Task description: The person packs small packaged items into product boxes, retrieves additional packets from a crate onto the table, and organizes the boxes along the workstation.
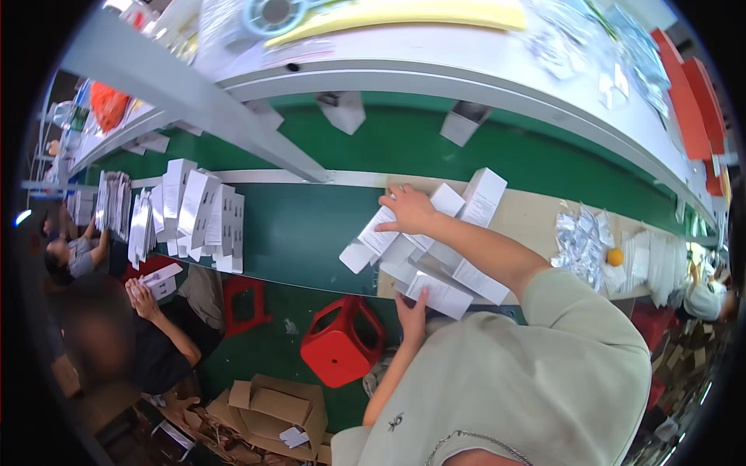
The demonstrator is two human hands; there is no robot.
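Slim white cartons with printed faces lie in a loose, overlapping heap on the bench in front of me. My right hand reaches over the heap from the right. Its thumb and fingers are spread across the upper end of a white carton at the heap's left, gripping it. Closer to my body, my left hand is at the bench's near edge, its thumb pressed on the end of another white carton; its other fingers are partly hidden. A taller white carton lies at the far right of the heap.
Left on the bench is a stack of white cartons; right are silver pouches and an orange ball-like item. A shelf post slants overhead. Below stand a red stool and an open cardboard box. A co-worker's hands hold a carton.
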